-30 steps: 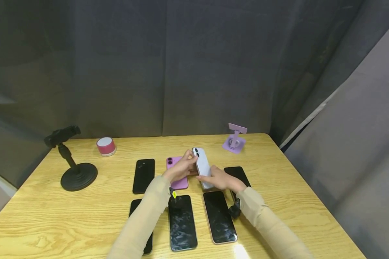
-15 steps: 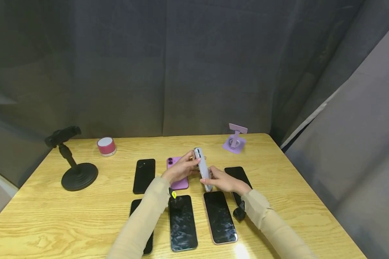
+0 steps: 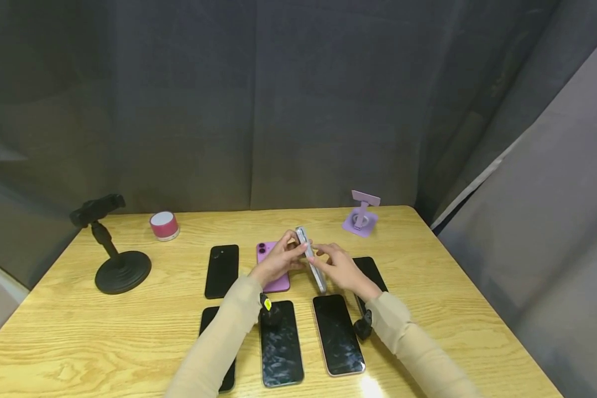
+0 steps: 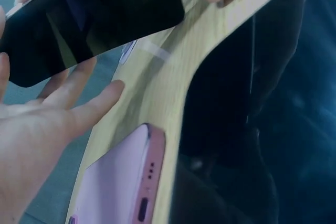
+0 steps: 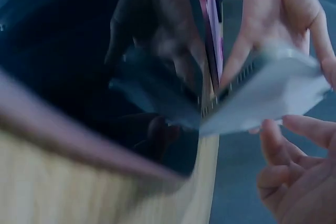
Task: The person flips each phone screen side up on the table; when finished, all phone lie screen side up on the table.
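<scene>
A white phone (image 3: 312, 265) is tilted nearly edge-on above the table's middle. My left hand (image 3: 278, 260) grips its upper part between thumb and fingers. In the left wrist view its dark screen (image 4: 105, 19) faces that camera, while the right wrist view shows its pale back (image 5: 278, 93), blurred. My right hand (image 3: 342, 271) is at the phone's right side, with loosely bent fingers (image 5: 302, 129) whose tips meet its edge. Under the left hand lies a purple phone (image 3: 278, 282), back up.
Several dark phones lie around the hands, among them a pink-edged one (image 3: 340, 337) and a black one (image 3: 221, 271). A black phone stand (image 3: 121, 271) and a pink cylinder (image 3: 164, 225) stand at left. A purple stand (image 3: 360, 219) is at the back right.
The white phone has turned from showing its back to nearly edge-on. My right hand has let go of the phone's lower end and moved up its side; my left hand keeps its grip.
</scene>
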A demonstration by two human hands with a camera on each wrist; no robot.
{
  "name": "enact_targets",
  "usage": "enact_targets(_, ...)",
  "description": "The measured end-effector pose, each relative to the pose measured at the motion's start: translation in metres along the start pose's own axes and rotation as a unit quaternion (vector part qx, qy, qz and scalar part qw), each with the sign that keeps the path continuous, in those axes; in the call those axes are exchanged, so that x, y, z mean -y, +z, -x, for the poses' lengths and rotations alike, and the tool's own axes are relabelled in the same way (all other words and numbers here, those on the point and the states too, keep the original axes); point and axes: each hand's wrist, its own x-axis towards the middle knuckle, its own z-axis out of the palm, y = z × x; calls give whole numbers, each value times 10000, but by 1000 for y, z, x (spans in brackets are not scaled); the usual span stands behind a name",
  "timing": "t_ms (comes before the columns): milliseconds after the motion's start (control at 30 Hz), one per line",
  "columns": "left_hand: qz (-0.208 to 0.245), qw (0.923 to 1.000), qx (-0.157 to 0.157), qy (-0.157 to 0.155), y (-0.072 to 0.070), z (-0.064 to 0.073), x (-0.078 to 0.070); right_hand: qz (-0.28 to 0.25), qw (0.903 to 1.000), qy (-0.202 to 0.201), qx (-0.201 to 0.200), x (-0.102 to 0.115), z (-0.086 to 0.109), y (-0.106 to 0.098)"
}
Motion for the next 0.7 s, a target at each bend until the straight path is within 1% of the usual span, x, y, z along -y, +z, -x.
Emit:
enact_targets(67, 102, 9997, -227, 41, 1, -1, 2, -103, 9998, -98, -165, 3, 1, 1)
enact_targets(133, 164, 9984, -529, 68, 2, -3, 4, -200, 9992, -138, -313, 7, 3, 3)
enact_targets(200, 244, 9957, -887, 86, 4, -4, 5, -266, 9984, -203, -455, 10, 4, 4)
enact_targets(267, 182, 9927, -1189, 123, 6, -5, 7, -284, 9978, -250, -551, 13, 5, 4)
enact_targets(367, -144, 9890, -1458, 187, 11, -6, 7, -210, 9970, -272, -691, 17, 6, 3)
enact_targets(433, -481, 9865, -1546, 255, 13, -6, 6, -88, 9963, -288, -808, 20, 8, 3)
enact_targets(500, -897, 9816, -1655, 314, 16, -5, 5, 37, 9946, -328, -980, 22, 8, 3)
enact_targets(567, -1171, 9767, -1767, 345, 17, -6, 5, 169, 9923, -407, -1157, 24, 9, 3)
enact_targets(700, -1356, 9706, -1960, 344, 15, -5, 7, 422, 9850, -613, -1554, 27, 9, 4)
